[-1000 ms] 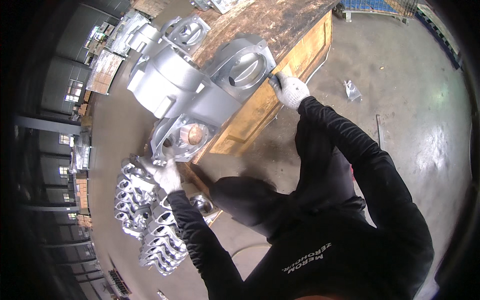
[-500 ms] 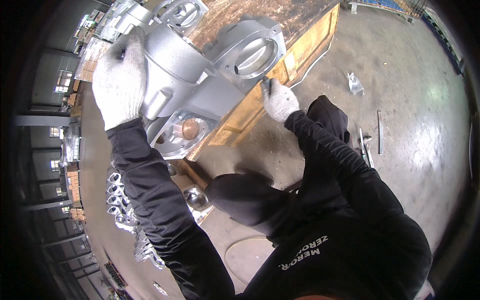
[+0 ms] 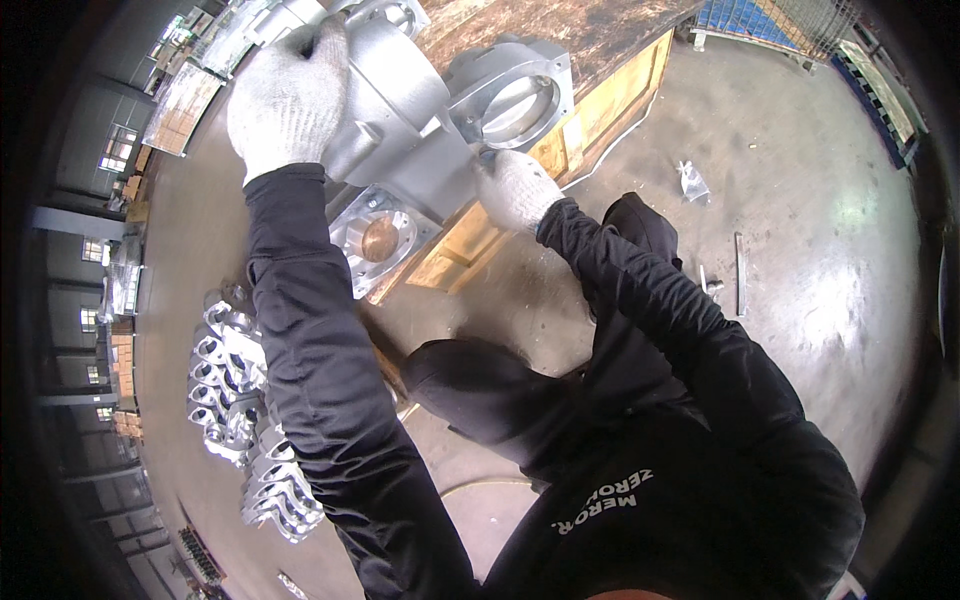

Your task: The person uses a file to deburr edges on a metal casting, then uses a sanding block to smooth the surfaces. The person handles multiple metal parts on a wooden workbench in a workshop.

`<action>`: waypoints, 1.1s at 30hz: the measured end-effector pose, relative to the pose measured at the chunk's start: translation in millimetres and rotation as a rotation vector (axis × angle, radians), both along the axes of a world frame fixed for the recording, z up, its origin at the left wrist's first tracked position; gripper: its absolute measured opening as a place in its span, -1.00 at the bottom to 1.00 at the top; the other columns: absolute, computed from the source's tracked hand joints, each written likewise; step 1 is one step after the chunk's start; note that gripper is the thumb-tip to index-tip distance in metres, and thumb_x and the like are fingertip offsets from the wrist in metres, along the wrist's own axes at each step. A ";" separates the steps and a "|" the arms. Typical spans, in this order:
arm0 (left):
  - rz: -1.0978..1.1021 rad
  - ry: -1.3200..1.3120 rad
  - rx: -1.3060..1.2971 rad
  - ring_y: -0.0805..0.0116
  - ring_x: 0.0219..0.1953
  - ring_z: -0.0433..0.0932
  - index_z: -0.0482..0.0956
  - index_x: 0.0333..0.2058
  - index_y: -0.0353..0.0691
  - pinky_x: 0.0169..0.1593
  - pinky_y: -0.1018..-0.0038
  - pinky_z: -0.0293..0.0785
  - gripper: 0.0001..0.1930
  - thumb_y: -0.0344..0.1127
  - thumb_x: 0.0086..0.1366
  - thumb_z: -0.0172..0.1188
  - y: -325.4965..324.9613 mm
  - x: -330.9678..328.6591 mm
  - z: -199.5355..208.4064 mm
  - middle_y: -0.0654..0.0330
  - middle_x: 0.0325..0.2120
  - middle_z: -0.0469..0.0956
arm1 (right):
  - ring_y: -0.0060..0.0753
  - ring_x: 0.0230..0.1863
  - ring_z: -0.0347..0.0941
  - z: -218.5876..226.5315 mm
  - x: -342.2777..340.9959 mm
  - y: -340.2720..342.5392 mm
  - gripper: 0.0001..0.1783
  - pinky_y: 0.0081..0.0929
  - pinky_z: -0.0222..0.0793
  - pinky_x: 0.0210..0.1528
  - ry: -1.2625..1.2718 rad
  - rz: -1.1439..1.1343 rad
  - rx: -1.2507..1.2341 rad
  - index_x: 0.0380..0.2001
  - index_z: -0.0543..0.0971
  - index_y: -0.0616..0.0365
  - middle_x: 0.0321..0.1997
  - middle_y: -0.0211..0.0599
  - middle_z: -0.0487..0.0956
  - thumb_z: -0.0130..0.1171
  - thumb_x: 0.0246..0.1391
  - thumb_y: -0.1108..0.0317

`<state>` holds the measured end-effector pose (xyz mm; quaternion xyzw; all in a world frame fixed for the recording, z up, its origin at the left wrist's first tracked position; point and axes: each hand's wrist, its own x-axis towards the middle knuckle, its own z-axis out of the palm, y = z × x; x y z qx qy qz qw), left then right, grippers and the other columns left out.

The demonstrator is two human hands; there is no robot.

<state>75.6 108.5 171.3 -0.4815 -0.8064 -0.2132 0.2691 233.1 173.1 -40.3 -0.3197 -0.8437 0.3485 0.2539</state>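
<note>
Factory floor, wooden pallet point(image 3: 600, 75). Big grey metal casting point(image 3: 420, 110) lies on it, looks heavy, rigid, slick. Left hand point(image 3: 285, 95) clamps its top edge, right hand point(image 3: 515, 190) curled under the flange, probably the best holds.

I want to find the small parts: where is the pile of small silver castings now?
In the head view, the pile of small silver castings lies on the floor at lower left, beside the left sleeve, below the large grey casting.

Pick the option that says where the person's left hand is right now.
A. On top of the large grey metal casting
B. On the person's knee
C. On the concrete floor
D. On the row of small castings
A: the gloved left hand lies on top of the large grey metal casting, which rests on the wooden pallet.
</note>
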 end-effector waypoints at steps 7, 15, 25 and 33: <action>0.006 -0.111 -0.068 -0.15 0.09 0.62 0.69 0.04 -0.18 0.18 0.20 0.48 -0.32 0.33 0.34 0.06 2.5 1.8 -1.3 -0.14 -0.05 0.68 | -0.18 -0.54 0.66 60.6 21.8 33.3 -0.47 -0.27 0.62 -0.35 -0.085 0.136 -0.337 -0.43 0.63 0.34 -0.65 -0.10 0.60 0.04 0.34 0.03; -0.013 -0.081 -0.086 -0.08 0.08 0.64 0.68 0.09 -0.17 0.20 0.18 0.48 -0.28 0.38 0.34 0.07 -5.2 0.0 3.0 -0.12 -0.02 0.68 | -0.41 -0.58 0.63 90.3 50.6 108.5 -0.49 -0.48 0.60 -0.53 -0.279 0.241 0.044 -0.09 0.67 0.33 -0.54 -0.13 0.64 0.06 0.38 0.02; -0.088 -0.204 0.013 -0.01 0.16 0.60 0.59 0.18 -0.33 0.27 0.21 0.41 -0.19 0.36 0.33 0.14 -6.6 -28.6 -4.0 -0.18 0.08 0.63 | -0.57 -0.69 0.43 83.3 93.9 126.1 -0.55 -0.49 0.38 -0.60 -0.029 0.091 -0.332 -0.39 0.68 0.27 -0.64 -0.39 0.55 0.22 0.32 0.05; -0.173 -0.151 0.039 0.04 0.15 0.60 0.57 0.20 -0.35 0.27 0.25 0.39 -0.12 0.42 0.29 0.17 -7.2 -35.8 -0.5 -0.16 0.08 0.63 | -0.23 -0.17 0.64 5.1 90.8 121.3 -0.51 -0.35 0.51 -0.02 0.206 -0.116 -0.092 0.03 0.65 0.34 -0.18 0.00 0.74 0.20 0.34 0.07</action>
